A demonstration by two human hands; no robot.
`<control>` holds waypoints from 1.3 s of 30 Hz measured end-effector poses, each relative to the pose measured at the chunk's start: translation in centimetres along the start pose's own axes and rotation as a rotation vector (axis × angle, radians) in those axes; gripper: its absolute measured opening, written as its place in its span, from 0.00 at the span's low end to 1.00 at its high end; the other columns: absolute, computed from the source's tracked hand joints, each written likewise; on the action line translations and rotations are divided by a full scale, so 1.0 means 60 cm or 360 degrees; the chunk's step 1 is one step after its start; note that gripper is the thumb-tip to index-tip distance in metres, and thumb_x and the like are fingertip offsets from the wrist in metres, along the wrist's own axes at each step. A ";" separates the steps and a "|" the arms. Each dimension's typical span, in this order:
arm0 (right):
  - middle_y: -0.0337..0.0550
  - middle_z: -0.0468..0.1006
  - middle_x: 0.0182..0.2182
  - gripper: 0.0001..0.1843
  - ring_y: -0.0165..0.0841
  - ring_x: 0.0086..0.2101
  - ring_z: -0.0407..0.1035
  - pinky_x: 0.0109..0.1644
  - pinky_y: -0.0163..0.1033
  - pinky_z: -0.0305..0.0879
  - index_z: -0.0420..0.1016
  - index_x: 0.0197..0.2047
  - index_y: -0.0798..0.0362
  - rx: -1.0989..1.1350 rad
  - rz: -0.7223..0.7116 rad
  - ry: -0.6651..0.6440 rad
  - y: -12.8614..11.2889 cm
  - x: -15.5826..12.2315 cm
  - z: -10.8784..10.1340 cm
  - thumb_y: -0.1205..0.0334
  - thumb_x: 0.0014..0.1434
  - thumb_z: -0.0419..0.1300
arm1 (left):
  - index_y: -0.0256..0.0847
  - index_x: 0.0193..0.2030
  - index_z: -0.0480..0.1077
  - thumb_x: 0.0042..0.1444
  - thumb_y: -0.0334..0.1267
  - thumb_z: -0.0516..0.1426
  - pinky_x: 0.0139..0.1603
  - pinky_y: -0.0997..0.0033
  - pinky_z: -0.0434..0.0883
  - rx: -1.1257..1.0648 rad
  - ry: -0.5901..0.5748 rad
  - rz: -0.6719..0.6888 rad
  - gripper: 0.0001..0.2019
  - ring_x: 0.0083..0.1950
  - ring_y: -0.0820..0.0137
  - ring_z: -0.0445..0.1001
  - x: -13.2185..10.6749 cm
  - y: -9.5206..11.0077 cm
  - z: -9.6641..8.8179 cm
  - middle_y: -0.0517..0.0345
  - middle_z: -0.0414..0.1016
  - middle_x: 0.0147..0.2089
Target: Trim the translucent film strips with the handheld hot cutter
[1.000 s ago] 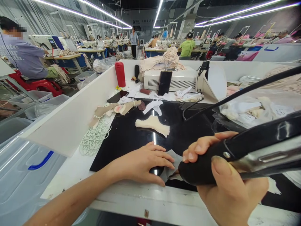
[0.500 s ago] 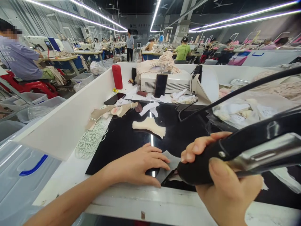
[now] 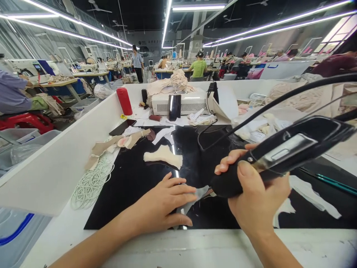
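Observation:
My left hand lies flat, fingers spread, on a thin grey translucent piece of fabric on the black board. In my right hand is a black corded hot knife with a metal lever along its body. Its narrow tip points left and meets the fabric's right end, close to my left fingertips. Much of the fabric is hidden under my left hand. A cream padded piece rests farther back on the board, with white cut pieces behind it.
Pale elastic cord and beige scraps lie at left. White offcuts and teal-edged tweezers lie at right. A white vented machine, phone and red bottle stand behind. The black cable arches across the right side.
The view has swung right. The hot knife's tip has moved away from the board's near edge, along the grey fabric. My left hand stays flat on the fabric.

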State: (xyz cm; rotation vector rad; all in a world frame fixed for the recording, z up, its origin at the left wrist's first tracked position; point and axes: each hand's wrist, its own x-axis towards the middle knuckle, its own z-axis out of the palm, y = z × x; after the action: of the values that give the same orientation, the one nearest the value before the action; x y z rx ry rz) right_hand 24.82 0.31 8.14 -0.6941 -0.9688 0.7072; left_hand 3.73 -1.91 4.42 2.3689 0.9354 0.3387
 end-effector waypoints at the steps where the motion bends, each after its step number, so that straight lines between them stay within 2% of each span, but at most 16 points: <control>1: 0.32 0.79 0.32 0.19 0.32 0.27 0.74 0.34 0.42 0.76 0.73 0.49 0.47 0.0003 -0.0004 -0.0022 0.002 -0.002 0.000 0.57 0.60 0.75 | 0.52 0.74 0.69 0.69 0.52 0.66 0.82 0.30 0.44 0.0030 -0.0015 -0.0003 0.30 0.80 0.47 0.59 0.001 -0.001 0.003 0.53 0.70 0.76; 5: 0.32 0.78 0.33 0.20 0.32 0.28 0.74 0.35 0.43 0.76 0.72 0.51 0.46 -0.0009 -0.0008 -0.0056 0.009 -0.006 -0.002 0.55 0.62 0.75 | 0.52 0.75 0.68 0.69 0.55 0.65 0.81 0.28 0.46 0.0106 -0.0019 -0.0022 0.31 0.80 0.47 0.60 0.001 -0.005 0.011 0.52 0.70 0.76; 15: 0.32 0.78 0.33 0.19 0.32 0.28 0.74 0.34 0.43 0.75 0.71 0.51 0.46 -0.0069 0.0023 -0.0075 0.011 -0.005 -0.006 0.54 0.63 0.73 | 0.51 0.75 0.68 0.69 0.51 0.65 0.81 0.28 0.48 0.0168 -0.0039 -0.0053 0.30 0.80 0.47 0.60 -0.001 -0.005 0.011 0.53 0.70 0.76; 21: 0.31 0.78 0.33 0.20 0.32 0.27 0.74 0.34 0.43 0.75 0.72 0.50 0.46 -0.0082 -0.0073 0.0059 0.014 0.013 -0.016 0.55 0.60 0.75 | 0.51 0.74 0.69 0.69 0.50 0.66 0.81 0.28 0.47 0.0115 -0.0012 -0.0047 0.29 0.80 0.48 0.60 -0.003 -0.007 0.013 0.53 0.71 0.75; 26: 0.31 0.78 0.33 0.19 0.31 0.27 0.74 0.35 0.43 0.75 0.72 0.50 0.46 -0.0090 -0.0094 0.0042 0.017 0.014 -0.018 0.56 0.62 0.74 | 0.49 0.74 0.69 0.70 0.50 0.65 0.81 0.27 0.48 0.0113 -0.0049 -0.0062 0.29 0.80 0.47 0.60 -0.001 -0.002 0.008 0.52 0.71 0.75; 31: 0.31 0.78 0.33 0.18 0.31 0.28 0.73 0.36 0.44 0.75 0.71 0.50 0.46 -0.0134 -0.0053 0.0008 0.018 0.015 -0.016 0.55 0.63 0.73 | 0.52 0.74 0.69 0.68 0.48 0.67 0.81 0.27 0.48 0.0122 -0.0034 -0.0066 0.29 0.80 0.48 0.61 0.000 -0.002 0.008 0.54 0.71 0.75; 36: 0.31 0.78 0.33 0.20 0.30 0.28 0.73 0.37 0.43 0.75 0.72 0.50 0.46 -0.0140 -0.0077 0.0105 0.018 0.022 -0.022 0.54 0.61 0.75 | 0.52 0.74 0.69 0.69 0.47 0.67 0.81 0.28 0.47 0.0116 -0.0019 -0.0051 0.29 0.80 0.48 0.61 -0.001 -0.005 0.011 0.53 0.71 0.75; 39: 0.31 0.78 0.33 0.20 0.31 0.28 0.74 0.37 0.43 0.75 0.71 0.50 0.46 -0.0128 -0.0080 0.0093 0.020 0.025 -0.025 0.55 0.62 0.75 | 0.52 0.74 0.69 0.69 0.47 0.66 0.81 0.28 0.47 0.0121 -0.0028 -0.0054 0.29 0.80 0.48 0.60 -0.002 -0.005 0.009 0.53 0.71 0.75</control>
State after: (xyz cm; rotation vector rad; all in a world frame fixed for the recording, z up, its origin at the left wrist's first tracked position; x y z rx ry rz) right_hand 26.50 1.88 7.30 -0.7545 -0.9619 0.6035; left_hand 3.73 -2.02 3.79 2.4174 0.9955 0.2736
